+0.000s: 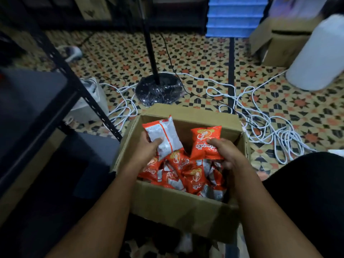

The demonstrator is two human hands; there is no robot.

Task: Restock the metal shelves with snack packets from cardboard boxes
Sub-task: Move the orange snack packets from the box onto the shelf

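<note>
An open cardboard box [178, 207] sits on the floor in front of me, holding several orange snack packets [193, 179]. My left hand [147, 148] grips one packet [163, 135] with its silver back side facing up, lifted above the box's left side. My right hand [227, 151] grips another orange packet [204, 140], front side up, over the box's right side. The dark metal shelf [37, 101] stands at my left, its slotted upright slanting down toward the box.
White cables [260, 118] lie tangled on the patterned tile floor beyond and right of the box. A black stand base [160, 90] sits just behind the box. More cardboard boxes [279, 40] and a white container [320, 54] are at the far right.
</note>
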